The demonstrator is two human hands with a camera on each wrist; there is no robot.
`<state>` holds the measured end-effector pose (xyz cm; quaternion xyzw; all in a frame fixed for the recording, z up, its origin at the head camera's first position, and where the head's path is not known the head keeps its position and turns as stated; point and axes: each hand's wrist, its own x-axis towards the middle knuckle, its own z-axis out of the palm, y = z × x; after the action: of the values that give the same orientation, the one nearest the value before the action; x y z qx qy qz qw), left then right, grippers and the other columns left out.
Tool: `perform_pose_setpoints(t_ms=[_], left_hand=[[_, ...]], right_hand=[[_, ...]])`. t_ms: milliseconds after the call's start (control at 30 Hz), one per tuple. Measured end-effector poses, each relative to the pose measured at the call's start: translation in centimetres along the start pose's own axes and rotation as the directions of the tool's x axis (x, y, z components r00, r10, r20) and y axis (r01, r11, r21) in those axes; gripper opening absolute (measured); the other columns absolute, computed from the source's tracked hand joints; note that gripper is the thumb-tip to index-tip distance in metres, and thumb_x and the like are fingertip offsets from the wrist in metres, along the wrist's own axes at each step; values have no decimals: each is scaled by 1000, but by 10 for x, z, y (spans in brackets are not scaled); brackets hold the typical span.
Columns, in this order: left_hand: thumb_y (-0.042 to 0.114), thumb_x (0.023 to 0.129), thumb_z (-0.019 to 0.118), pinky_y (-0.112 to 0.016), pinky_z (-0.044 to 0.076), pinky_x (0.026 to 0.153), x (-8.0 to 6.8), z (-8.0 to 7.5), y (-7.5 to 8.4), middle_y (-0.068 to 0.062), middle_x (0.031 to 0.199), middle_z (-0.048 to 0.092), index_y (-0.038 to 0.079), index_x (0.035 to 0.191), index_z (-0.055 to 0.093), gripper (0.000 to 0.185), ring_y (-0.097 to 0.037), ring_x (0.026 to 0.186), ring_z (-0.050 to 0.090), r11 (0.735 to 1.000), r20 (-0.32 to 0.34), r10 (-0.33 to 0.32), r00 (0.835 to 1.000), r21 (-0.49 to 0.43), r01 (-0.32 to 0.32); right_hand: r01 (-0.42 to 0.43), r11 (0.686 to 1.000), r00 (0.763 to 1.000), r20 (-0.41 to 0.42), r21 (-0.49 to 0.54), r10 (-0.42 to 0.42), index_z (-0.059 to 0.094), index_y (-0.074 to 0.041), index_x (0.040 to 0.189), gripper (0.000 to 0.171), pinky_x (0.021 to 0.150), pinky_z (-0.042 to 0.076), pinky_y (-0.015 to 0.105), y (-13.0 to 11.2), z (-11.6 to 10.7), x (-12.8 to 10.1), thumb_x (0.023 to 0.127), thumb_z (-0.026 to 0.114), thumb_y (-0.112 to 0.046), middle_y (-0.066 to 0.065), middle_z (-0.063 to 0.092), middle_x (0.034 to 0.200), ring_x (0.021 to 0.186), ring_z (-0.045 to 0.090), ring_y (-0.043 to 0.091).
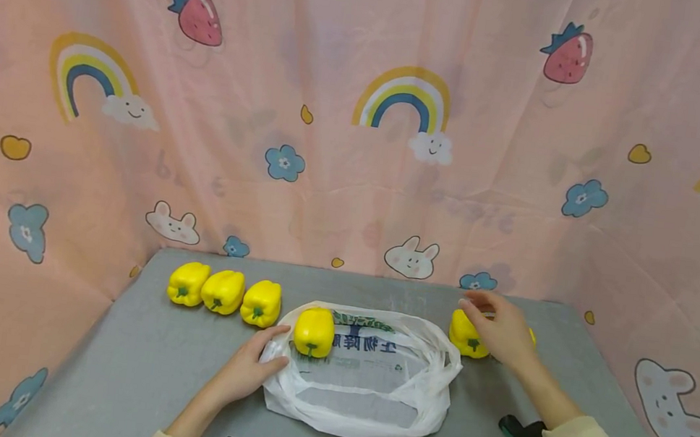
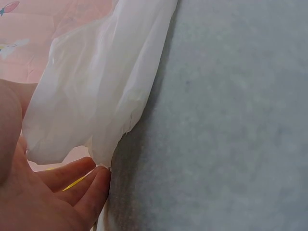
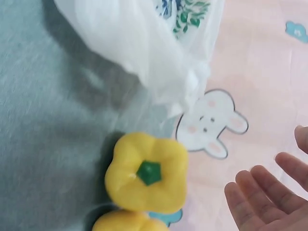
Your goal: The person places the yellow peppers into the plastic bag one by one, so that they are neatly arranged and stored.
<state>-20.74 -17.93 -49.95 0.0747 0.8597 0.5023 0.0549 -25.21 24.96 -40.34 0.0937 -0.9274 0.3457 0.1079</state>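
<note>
A white plastic bag (image 1: pixel 357 423) lies spread on the grey table with its mouth open. Inside its left part is a yellow bell pepper (image 1: pixel 313 331). At the bag's left rim, my left hand (image 1: pixel 245 367) touches the plastic with fairly straight fingers; the left wrist view shows these fingers (image 2: pixel 79 185) against the hanging plastic (image 2: pixel 96 96). My right hand (image 1: pixel 503 333) hovers at the right over another yellow bell pepper (image 1: pixel 465 335), partly hiding it. In the right wrist view its spread fingers (image 3: pixel 264 192) hold nothing, beside two bell peppers (image 3: pixel 166 185).
Three more yellow bell peppers (image 1: pixel 224 292) stand in a row at the back left of the table (image 1: pixel 129 359). A pink patterned curtain (image 1: pixel 326 201) hangs behind and along both sides. Each wrist carries a small black device (image 1: pixel 520 433).
</note>
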Motion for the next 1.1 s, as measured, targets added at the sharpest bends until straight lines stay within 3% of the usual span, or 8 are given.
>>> perform_pose_setpoints(t_ms=[500, 767, 1100], left_hand=[[22, 98, 68, -67, 20, 116, -1, -1, 2, -15, 158, 40, 18, 149, 50, 55, -39, 148, 30, 1000, -5, -10, 1000, 0, 10], [22, 98, 68, -67, 20, 117, 0, -1, 3, -14, 158, 40, 18, 149, 50, 55, -39, 148, 30, 1000, -5, -4, 1000, -3, 4], [22, 97, 68, -68, 20, 116, -1, 0, 4, -16, 158, 40, 17, 149, 51, 54, -40, 147, 31, 1000, 0, -13, 1000, -1, 13]], right_hand=[[-16, 1000, 992, -125, 24, 19, 56, 8, 133, 49, 95, 47, 63, 52, -17, -3, 107, 53, -34, 30, 61, 123, 110, 57, 45], [-71, 997, 989, -126, 12, 72, 54, 7, 137, 57, 93, 48, 64, 73, -23, -5, 107, 51, -40, 31, 58, 128, 114, 56, 46], [-95, 995, 988, -127, -26, 91, 56, 12, 132, 54, 93, 47, 66, 92, -21, -6, 107, 52, -35, 36, 53, 129, 113, 52, 49]])
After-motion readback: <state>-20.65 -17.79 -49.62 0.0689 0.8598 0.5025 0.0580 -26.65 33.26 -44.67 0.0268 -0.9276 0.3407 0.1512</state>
